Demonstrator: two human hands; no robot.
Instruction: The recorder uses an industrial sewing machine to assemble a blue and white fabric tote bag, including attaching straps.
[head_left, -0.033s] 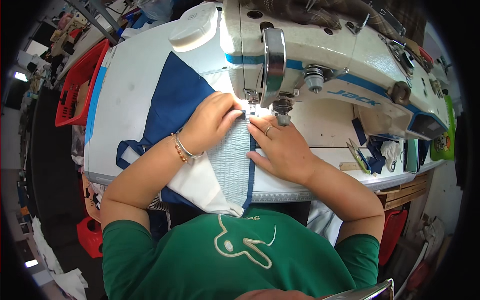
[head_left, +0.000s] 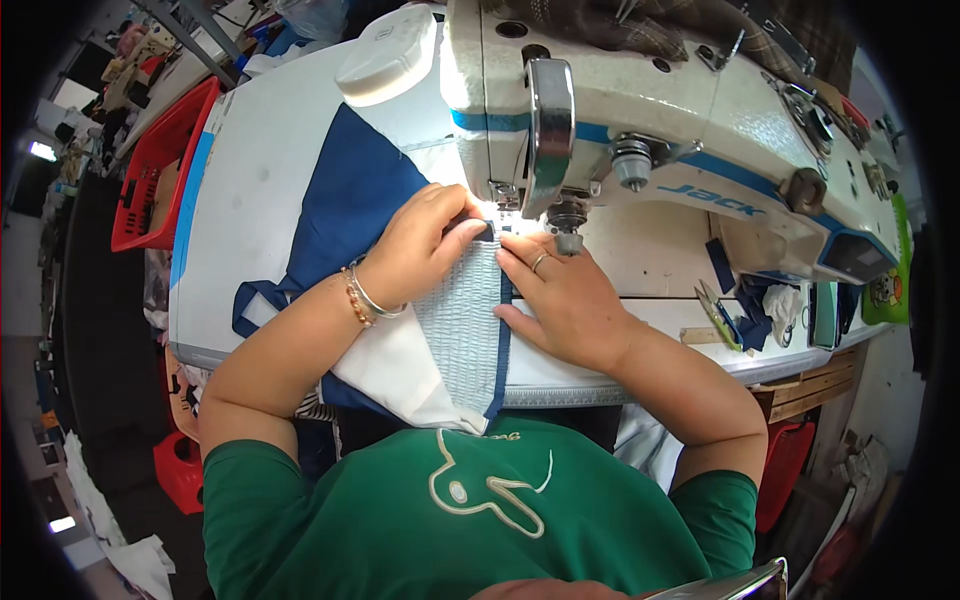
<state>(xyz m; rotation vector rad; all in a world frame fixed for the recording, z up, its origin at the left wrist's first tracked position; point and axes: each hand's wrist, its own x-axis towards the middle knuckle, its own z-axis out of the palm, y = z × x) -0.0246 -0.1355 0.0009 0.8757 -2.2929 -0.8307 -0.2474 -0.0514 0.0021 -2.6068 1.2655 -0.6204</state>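
A garment piece lies under the sewing machine [head_left: 590, 85], with its edge at the lit presser foot [head_left: 506, 210]. It has a pale blue gathered panel [head_left: 465, 320], a navy panel [head_left: 350, 190], white cloth [head_left: 390, 370] and a narrow navy edging [head_left: 499, 370]. Just left of the foot, my left hand [head_left: 420, 240] pinches a bit of navy fabric between thumb and fingers. Flat on the right side of the edging rests my right hand [head_left: 580, 305], fingers stretched toward the foot and thumb apart. The needle tip is lost in glare.
Thread snips [head_left: 720, 315] lie right of my right hand, beside navy scraps [head_left: 750, 310]. A white plastic case [head_left: 385, 55] sits at the back left of the table. Beyond the left edge hangs a red basket [head_left: 165, 170]. A metal ruler strip [head_left: 570, 395] runs along the front edge.
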